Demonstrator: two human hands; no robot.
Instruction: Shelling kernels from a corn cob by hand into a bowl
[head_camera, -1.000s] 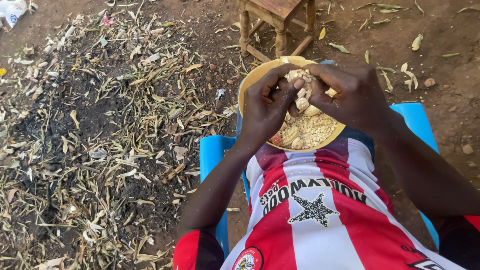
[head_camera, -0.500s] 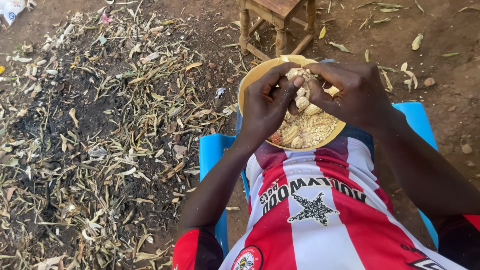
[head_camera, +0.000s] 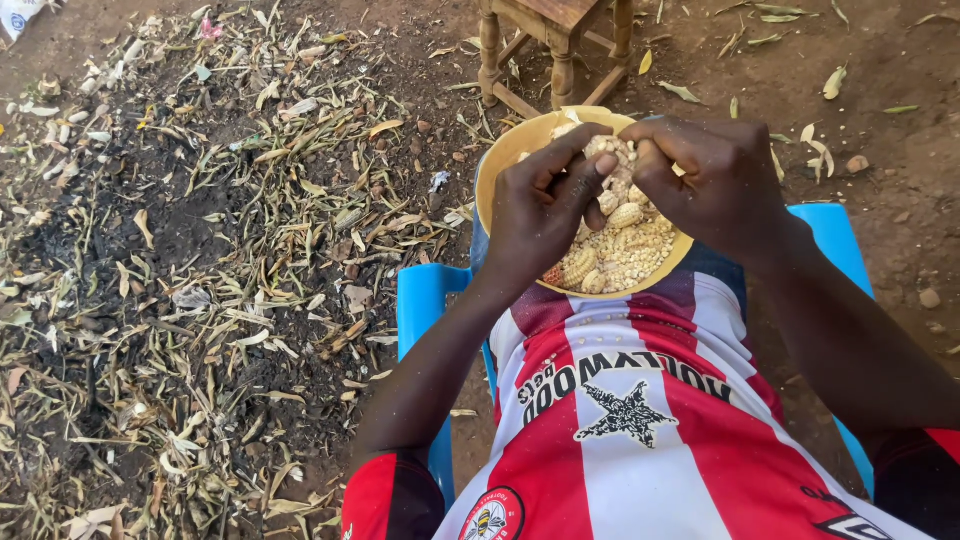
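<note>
Ground (head_camera: 200, 300) w/ dry husk litter at left; blue chair (head_camera: 425, 300) under the person; wooden stool (head_camera: 555, 30) just beyond the bowl (head_camera: 500, 165); bowl on lap, holding loose kernels + cobs. Both hands over it: left hand (head_camera: 540, 215) & right hand (head_camera: 715, 180) closed on one cob (head_camera: 612, 160). Judgement: keep cob low over bowl so kernels drop in; push w/ thumbs row by row, twist slightly; don't tip bowl.

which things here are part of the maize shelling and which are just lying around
In the job:
left hand and right hand, gripping a maize cob
yellow bowl of loose kernels

Lying about:
wooden stool
dry husks on the ground
blue chair, only sat on
</note>
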